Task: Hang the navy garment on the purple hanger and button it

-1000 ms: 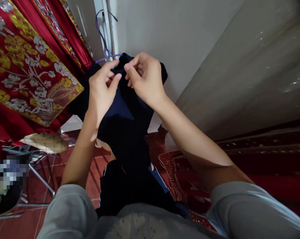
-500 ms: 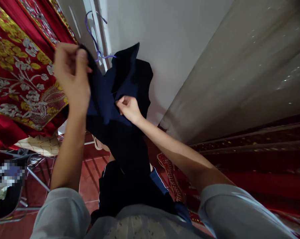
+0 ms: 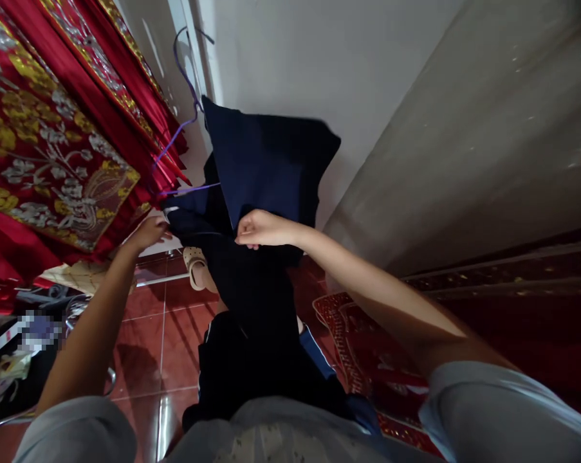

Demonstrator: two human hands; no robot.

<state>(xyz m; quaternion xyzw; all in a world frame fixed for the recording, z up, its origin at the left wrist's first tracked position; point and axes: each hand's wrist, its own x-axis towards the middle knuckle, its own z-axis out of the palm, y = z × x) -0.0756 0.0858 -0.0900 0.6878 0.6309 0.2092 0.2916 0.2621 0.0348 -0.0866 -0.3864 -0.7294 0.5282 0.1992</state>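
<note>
A dark navy garment [image 3: 266, 161] hangs in front of me, partly on a purple wire hanger [image 3: 179, 138] whose left arm is bare. One panel of the cloth is spread toward the right. My right hand [image 3: 266, 228] is closed in a pinch on the garment's edge near its middle. To the left, my left hand [image 3: 148, 235] has its fingers apart, close beside the garment's left shoulder, and seems to hold nothing. The lower part of the garment drapes down over my legs and merges with dark shorts.
Red cloth with gold and silver embroidery [image 3: 53, 148] hangs at the left. Below it is a black chair [image 3: 24, 379] with items on it. A pale sheer drape [image 3: 454, 148] and red beaded fabric [image 3: 488, 334] lie to the right. Red tiles [image 3: 140, 347] cover the floor.
My left hand has let go of the garment's upper left edge and dropped down. The cloth panel has swung open to the right, baring the hanger's left arm. My right hand has shifted slightly down.
</note>
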